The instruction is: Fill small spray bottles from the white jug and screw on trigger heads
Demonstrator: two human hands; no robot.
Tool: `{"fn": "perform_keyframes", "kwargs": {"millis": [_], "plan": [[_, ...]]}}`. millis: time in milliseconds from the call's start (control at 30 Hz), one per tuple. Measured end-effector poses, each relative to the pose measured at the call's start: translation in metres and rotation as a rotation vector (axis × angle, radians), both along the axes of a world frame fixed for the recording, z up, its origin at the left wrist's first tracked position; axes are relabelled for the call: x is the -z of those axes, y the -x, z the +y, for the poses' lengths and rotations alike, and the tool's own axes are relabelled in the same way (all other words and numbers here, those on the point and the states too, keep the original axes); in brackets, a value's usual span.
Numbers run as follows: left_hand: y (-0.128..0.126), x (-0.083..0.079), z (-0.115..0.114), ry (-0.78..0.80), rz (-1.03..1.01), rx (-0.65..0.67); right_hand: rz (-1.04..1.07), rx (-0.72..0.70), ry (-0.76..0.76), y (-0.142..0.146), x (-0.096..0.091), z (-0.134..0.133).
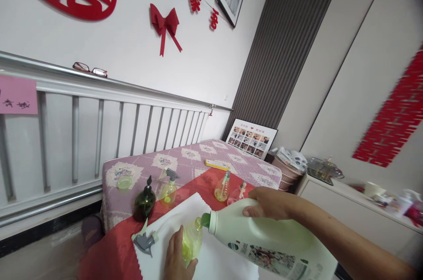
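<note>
Quick tally — 1 big white jug (264,240), 3 small clear bottles (191,239) (1 at the jug's spout, 2 beyond it), 1 dark green pump bottle (144,203) and 1 loose trigger sprayer (145,241), both left of it.

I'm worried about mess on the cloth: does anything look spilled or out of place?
No spill shows on the white cloth. The grey spray head lies loose on its side there, off the small bottle held by the left hand; the right hand tips the jug, spout at that bottle's mouth.
</note>
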State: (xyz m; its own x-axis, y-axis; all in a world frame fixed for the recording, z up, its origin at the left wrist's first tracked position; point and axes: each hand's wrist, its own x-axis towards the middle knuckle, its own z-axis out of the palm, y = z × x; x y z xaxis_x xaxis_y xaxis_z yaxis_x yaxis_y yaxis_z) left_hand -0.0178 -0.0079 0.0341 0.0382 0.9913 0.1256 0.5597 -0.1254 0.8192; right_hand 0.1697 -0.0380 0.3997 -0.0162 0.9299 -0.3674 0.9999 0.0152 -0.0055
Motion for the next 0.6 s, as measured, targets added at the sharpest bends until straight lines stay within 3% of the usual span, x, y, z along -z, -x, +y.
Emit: {"fn": "perform_keyframes", "kwargs": {"millis": [600], "plan": [[-0.0003, -0.0040, -0.0013, -0.007, 0.046, -0.004, 0.005, -0.005, 0.015, 0.0029, -0.0026, -0.0018]]}}
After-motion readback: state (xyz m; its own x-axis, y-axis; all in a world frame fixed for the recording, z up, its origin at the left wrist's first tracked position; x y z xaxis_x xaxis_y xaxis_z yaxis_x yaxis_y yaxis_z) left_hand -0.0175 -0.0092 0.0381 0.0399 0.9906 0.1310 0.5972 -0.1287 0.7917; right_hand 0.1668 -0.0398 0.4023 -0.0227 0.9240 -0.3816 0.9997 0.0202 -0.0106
